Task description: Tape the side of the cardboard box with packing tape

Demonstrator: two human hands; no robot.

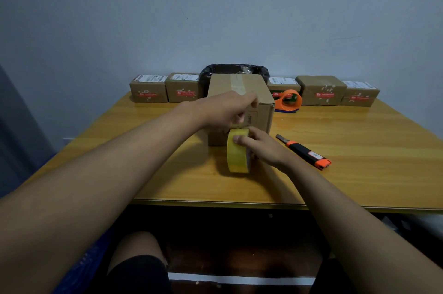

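Against the box [239,92] front, my left hand [223,109] pinches what seems the tape end, right hand [261,147] gripping the roll [237,152]; side untaped.

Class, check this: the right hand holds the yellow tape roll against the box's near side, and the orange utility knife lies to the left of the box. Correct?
Not quite. In the head view the utility knife lies right of the box, not left. The right hand does hold the tape roll there.
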